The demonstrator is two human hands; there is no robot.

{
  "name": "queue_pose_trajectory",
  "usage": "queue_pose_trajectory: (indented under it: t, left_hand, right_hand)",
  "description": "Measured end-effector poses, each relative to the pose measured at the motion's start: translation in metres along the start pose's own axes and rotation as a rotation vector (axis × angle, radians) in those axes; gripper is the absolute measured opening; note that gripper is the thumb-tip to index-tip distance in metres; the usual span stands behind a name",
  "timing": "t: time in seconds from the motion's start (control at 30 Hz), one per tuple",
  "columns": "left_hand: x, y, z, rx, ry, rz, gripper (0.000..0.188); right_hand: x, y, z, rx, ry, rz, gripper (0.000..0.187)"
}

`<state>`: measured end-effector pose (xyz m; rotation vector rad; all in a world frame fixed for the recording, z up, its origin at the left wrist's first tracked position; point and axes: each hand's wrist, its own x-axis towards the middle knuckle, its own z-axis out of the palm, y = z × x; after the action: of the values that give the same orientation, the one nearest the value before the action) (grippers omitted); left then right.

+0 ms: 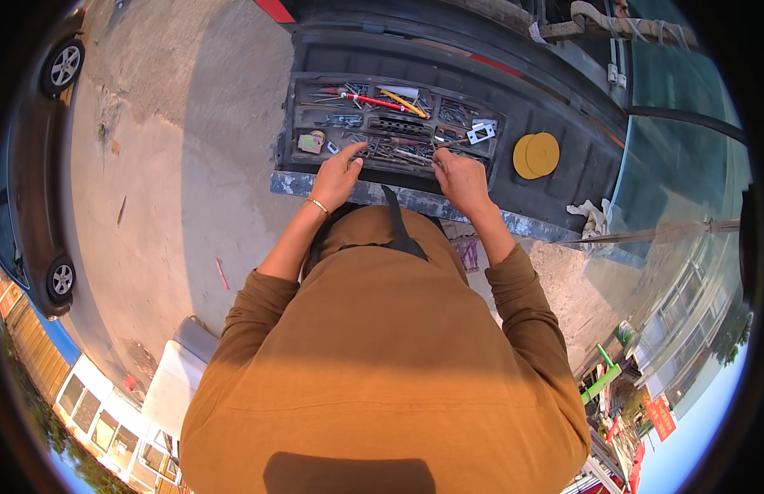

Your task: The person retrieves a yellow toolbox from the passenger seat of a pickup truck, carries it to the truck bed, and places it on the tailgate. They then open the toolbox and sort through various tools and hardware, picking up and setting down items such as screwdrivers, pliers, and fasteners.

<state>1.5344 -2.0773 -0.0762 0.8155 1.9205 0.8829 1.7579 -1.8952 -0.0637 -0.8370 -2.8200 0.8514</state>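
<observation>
A dark compartment tray [406, 179] full of small metal parts lies in front of me. My left hand [339, 176] hovers at its near edge, index finger stretched out and thumb apart, with nothing visible in it. My right hand [462, 179] has its fingers pinched together over the near middle compartment, where thin metal bits [402, 151] lie heaped. Whatever those fingertips grip is hidden. A red screwdriver-like tool [373, 101] and a yellow stick [404, 103] lie across the far compartments. Near the right hand is a silver metal plate with a square hole [480, 132].
Two round yellow discs [536, 156] overlap on the black ribbed bed, right of the tray. A crumpled rag [592, 218] hangs at the worn bed edge beside a glass pane [678, 173]. A dark car [44, 181] is parked far left; a pale seat [178, 375] stands behind me.
</observation>
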Motion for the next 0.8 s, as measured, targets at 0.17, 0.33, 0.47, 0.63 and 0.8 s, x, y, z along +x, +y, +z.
queue_pose_trajectory:
  t: [0.17, 0.33, 0.47, 0.63, 0.8]
  left_hand:
    - [-0.006, 0.008, -0.005, 0.125, -0.036, -0.028, 0.037]
    - [-0.013, 0.013, -0.009, 0.18, -0.019, 0.048, 0.034]
    - [-0.015, 0.014, -0.011, 0.215, -0.006, 0.116, 0.033]
    - [-0.017, 0.02, -0.013, 0.277, -0.036, 0.07, 0.032]
    - [-0.014, 0.017, -0.011, 0.33, -0.009, 0.099, 0.035]
  right_hand:
    - [-0.001, 0.002, -0.014, 0.038, 0.188, 0.085, 0.012]
    - [-0.001, 0.005, -0.036, 0.07, 0.283, 0.193, 0.011]
    - [0.014, 0.006, -0.05, 0.093, 0.407, 0.096, 0.012]
    - [0.046, 0.01, -0.053, -0.079, 0.253, -0.114, 0.011]
    - [0.088, 0.013, -0.034, -0.226, -0.014, -0.207, 0.011]
